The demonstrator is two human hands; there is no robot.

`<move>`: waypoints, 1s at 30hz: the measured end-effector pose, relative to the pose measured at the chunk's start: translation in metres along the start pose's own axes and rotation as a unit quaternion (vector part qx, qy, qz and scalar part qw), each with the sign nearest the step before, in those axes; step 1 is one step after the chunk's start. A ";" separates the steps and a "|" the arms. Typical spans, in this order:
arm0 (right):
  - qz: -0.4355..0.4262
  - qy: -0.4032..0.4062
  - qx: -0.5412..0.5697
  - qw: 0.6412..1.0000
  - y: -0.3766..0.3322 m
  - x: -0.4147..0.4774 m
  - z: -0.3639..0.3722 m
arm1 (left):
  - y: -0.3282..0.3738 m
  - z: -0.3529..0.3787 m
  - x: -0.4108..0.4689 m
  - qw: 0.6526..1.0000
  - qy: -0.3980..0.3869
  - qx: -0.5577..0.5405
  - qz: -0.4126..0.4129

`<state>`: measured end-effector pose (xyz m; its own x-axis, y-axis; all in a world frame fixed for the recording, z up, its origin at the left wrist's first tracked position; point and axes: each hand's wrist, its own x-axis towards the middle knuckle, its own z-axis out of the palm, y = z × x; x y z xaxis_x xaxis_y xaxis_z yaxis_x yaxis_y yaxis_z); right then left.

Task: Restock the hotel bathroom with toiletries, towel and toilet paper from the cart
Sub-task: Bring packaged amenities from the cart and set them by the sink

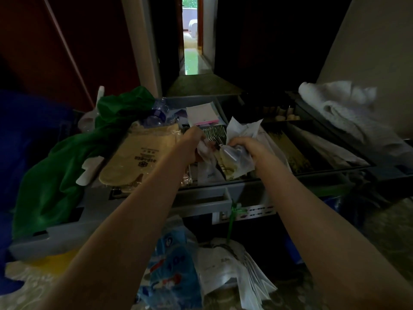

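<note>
A dim hallway: a reddish-brown door [55, 45] stands left, a pale wall [377, 48] right, and a narrow corridor [193, 61] ahead glows with daylight on its glossy floor.

Odds and ends we find on and around the cart [67, 231]

We see a green cloth [44, 186] heaped over the cart's left edge, and crushed clear plastic bottles [157, 114] towards its far left corner. A green ribbon [232, 218] is tied at the near edge, with a blue printed bag [172, 253] below. Beyond the far edge, a dim corridor [192, 61] leads to a bright doorway [190, 19].
</note>
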<state>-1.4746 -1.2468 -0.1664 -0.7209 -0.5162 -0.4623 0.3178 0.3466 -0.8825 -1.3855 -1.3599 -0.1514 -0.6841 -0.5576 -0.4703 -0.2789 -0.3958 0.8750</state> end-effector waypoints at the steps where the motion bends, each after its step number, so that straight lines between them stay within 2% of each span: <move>1: -0.002 0.007 0.011 1.000 0.001 -0.001 -0.002 | 0.000 0.002 0.001 1.000 0.002 -0.013 0.001; 5: -0.007 -0.012 0.098 0.995 0.008 -0.005 -0.017 | 0.000 0.010 -0.008 1.000 -0.021 -0.019 0.014; 9: 0.009 -0.022 0.118 0.993 0.014 -0.010 -0.028 | -0.005 0.021 -0.015 0.998 -0.066 -0.012 0.004; 16: -0.043 0.004 0.064 0.997 0.020 -0.028 -0.054 | -0.015 0.054 -0.024 0.989 -0.122 -0.081 0.016; 18: -0.051 0.023 0.041 0.998 0.021 -0.034 -0.064 | -0.016 0.059 -0.025 0.989 -0.133 -0.072 0.010; 21: -0.017 0.062 -0.010 0.998 0.020 -0.044 -0.082 | -0.019 0.064 -0.025 0.987 -0.138 -0.080 -0.005; 24: 0.024 0.098 -0.067 0.993 0.023 -0.051 -0.096 | -0.024 0.075 -0.028 0.980 -0.177 -0.086 -0.013; 28: 0.065 0.131 -0.067 0.987 0.029 -0.064 -0.104 | -0.030 0.089 -0.033 0.964 -0.258 -0.060 -0.019; 30: 0.074 0.141 -0.055 0.986 0.033 -0.069 -0.105 | -0.035 0.095 -0.036 0.961 -0.273 -0.049 -0.015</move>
<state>-1.4787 -1.1174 -0.1545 -0.8197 -0.2205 -0.5287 0.3744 0.4923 -0.7858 -1.4153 -1.2567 -0.1538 -0.9355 -0.0892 -0.3419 -0.2583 -0.4874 0.8341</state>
